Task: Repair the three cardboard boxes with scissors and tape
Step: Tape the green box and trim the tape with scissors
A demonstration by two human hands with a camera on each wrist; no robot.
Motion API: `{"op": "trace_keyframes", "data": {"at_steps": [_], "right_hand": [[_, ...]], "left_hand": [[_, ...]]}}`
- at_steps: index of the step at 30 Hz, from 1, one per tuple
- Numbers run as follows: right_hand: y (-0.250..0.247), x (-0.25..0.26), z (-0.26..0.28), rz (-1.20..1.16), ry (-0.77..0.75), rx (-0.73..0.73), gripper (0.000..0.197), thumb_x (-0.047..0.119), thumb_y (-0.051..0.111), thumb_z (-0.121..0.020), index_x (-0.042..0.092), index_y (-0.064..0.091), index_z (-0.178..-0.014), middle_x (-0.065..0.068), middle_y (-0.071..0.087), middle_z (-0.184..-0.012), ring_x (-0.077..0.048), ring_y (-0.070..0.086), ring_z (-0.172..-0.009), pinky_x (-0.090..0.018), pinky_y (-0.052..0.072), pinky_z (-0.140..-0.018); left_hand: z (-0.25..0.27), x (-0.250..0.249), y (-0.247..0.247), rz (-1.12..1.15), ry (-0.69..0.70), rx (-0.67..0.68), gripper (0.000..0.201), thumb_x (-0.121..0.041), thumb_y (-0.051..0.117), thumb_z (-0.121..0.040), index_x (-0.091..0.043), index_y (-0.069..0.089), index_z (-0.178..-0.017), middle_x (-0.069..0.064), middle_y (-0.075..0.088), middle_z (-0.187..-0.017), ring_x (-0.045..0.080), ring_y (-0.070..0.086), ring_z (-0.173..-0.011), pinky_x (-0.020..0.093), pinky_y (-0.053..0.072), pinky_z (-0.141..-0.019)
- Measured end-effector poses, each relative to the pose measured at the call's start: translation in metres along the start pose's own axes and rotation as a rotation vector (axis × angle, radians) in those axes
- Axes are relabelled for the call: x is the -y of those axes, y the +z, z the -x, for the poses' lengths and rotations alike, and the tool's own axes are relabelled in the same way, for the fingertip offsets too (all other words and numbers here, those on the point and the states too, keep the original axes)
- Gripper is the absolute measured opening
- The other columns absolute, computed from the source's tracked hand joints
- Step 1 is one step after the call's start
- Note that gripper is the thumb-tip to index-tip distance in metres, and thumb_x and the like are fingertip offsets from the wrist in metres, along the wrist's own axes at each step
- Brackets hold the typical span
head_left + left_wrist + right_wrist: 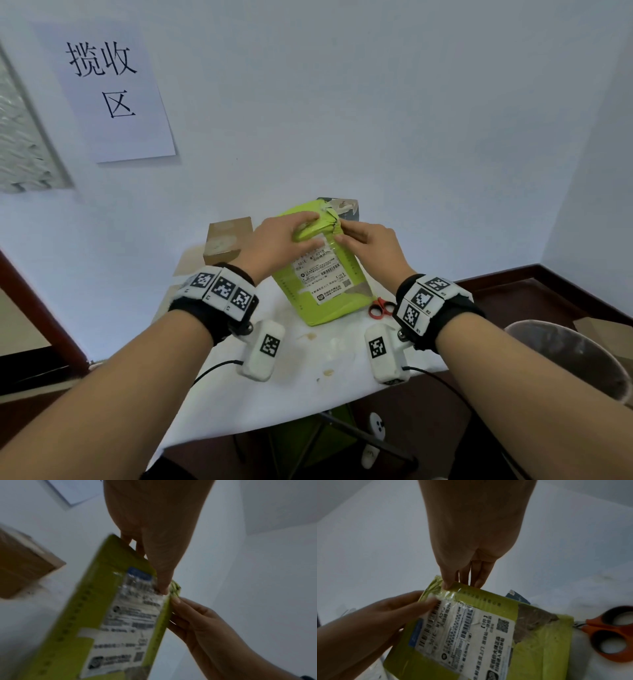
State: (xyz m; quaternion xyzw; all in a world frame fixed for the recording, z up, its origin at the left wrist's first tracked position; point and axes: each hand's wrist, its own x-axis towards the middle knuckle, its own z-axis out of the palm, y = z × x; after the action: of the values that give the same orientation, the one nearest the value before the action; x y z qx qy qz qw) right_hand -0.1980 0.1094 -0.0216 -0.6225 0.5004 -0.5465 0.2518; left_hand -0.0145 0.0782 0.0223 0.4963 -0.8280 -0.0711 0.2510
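Observation:
A lime-green cardboard box (329,310) with a white shipping label stands tilted on the white table (291,387). My left hand (284,240) grips its upper end, fingers over the top and thumb on the label. My right hand (370,243) pinches the crumpled, torn upper right corner, where clear tape (448,595) lies shiny. The wrist views show the box (73,622) (539,649) between both hands. Orange-handled scissors (381,308) (611,632) lie at the box's lower right. A brown box (227,241) (22,563) sits to the left. A dark box (346,205) shows behind the green one.
The table stands against a pale wall with a paper sign (109,92) at upper left. A round bin (575,356) with a liner stands on the dark floor to the right. A white controller (375,435) lies under the table.

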Motion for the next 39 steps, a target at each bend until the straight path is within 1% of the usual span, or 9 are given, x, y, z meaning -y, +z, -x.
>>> {"op": "trace_keyframes", "data": {"at_steps": [9,14,17,19,24,28,33,36,39], "right_hand": [[0.002,-0.012,-0.007,0.022,0.046,-0.001,0.026,0.026,0.054,-0.096,0.024,0.068,-0.118,0.006,0.071,-0.111,-0.007,0.064,-0.105,-0.037,0.051,-0.096],[-0.01,-0.022,-0.006,0.198,0.405,-0.019,0.042,0.037,0.039,-0.101,0.008,0.058,-0.125,-0.011,0.061,-0.124,-0.026,0.057,-0.109,-0.043,0.044,-0.101],[-0.015,-0.024,-0.004,-0.095,0.699,0.082,0.05,0.05,0.034,-0.1,0.005,0.055,-0.109,-0.015,0.064,-0.102,-0.029,0.064,-0.085,-0.038,0.056,-0.069],[-0.018,-0.023,-0.002,-0.314,0.757,0.055,0.042,0.046,0.037,-0.1,0.007,0.054,-0.101,-0.012,0.063,-0.083,-0.023,0.062,-0.064,-0.027,0.052,-0.047],[-0.019,-0.022,-0.004,-0.355,0.631,-0.064,0.026,0.03,0.047,-0.1,0.008,0.051,-0.112,-0.009,0.06,-0.085,-0.021,0.059,-0.067,-0.031,0.053,-0.061],[-0.02,-0.027,-0.003,-0.457,0.507,-0.235,0.027,0.018,0.056,-0.095,0.017,0.042,-0.118,-0.005,0.055,-0.099,-0.016,0.057,-0.076,-0.036,0.051,-0.07],[-0.017,-0.028,-0.002,-0.447,0.442,-0.3,0.016,0.029,0.061,-0.092,0.016,0.053,-0.096,-0.008,0.061,-0.103,-0.02,0.059,-0.091,-0.042,0.05,-0.091],[-0.016,-0.029,0.002,-0.44,0.441,-0.3,0.011,0.01,0.06,-0.091,0.017,0.051,-0.089,-0.012,0.059,-0.107,-0.024,0.06,-0.096,-0.042,0.049,-0.093],[-0.016,-0.033,0.004,-0.479,0.437,-0.298,0.026,-0.013,0.051,-0.086,0.011,0.048,-0.095,-0.007,0.051,-0.099,-0.023,0.058,-0.087,-0.033,0.05,-0.08]], "left_hand": [[0.0,-0.002,0.003,0.145,-0.047,-0.026,0.052,-0.049,0.063,-0.087,-0.037,0.051,-0.136,-0.009,0.052,-0.14,0.012,0.048,-0.129,0.026,0.038,-0.103],[0.004,0.01,-0.001,0.362,-0.093,-0.043,0.052,-0.049,0.065,-0.084,-0.037,0.054,-0.134,-0.009,0.061,-0.13,0.008,0.055,-0.118,0.027,0.042,-0.101],[0.011,0.022,-0.003,0.626,-0.079,-0.045,0.057,-0.057,0.064,-0.076,-0.041,0.057,-0.13,-0.015,0.067,-0.117,0.004,0.063,-0.109,0.036,0.049,-0.1],[0.014,0.028,-0.001,0.669,-0.065,-0.027,0.056,-0.056,0.063,-0.076,-0.04,0.057,-0.13,-0.015,0.068,-0.117,0.005,0.063,-0.109,0.038,0.049,-0.099],[0.018,0.033,-0.001,0.723,-0.113,-0.036,0.029,-0.047,0.052,-0.094,-0.04,0.062,-0.12,-0.013,0.069,-0.113,0.011,0.064,-0.109,0.037,0.051,-0.095],[0.017,0.036,0.0,0.801,-0.246,-0.007,0.054,-0.064,0.045,-0.09,-0.021,0.066,-0.115,-0.006,0.069,-0.114,0.014,0.065,-0.107,0.031,0.05,-0.089],[0.024,0.041,0.018,0.908,-0.371,0.001,0.03,-0.016,0.061,-0.094,-0.014,0.058,-0.123,-0.002,0.068,-0.105,0.007,0.066,-0.086,0.016,0.052,-0.066],[0.031,0.047,0.028,0.881,-0.412,-0.002,0.032,0.003,0.06,-0.089,-0.008,0.063,-0.119,-0.001,0.069,-0.099,0.007,0.063,-0.086,0.018,0.049,-0.075],[0.036,0.05,0.031,0.96,-0.451,0.003,0.03,0.01,0.052,-0.09,-0.008,0.065,-0.11,0.001,0.07,-0.096,0.013,0.064,-0.087,0.02,0.052,-0.075]]}}
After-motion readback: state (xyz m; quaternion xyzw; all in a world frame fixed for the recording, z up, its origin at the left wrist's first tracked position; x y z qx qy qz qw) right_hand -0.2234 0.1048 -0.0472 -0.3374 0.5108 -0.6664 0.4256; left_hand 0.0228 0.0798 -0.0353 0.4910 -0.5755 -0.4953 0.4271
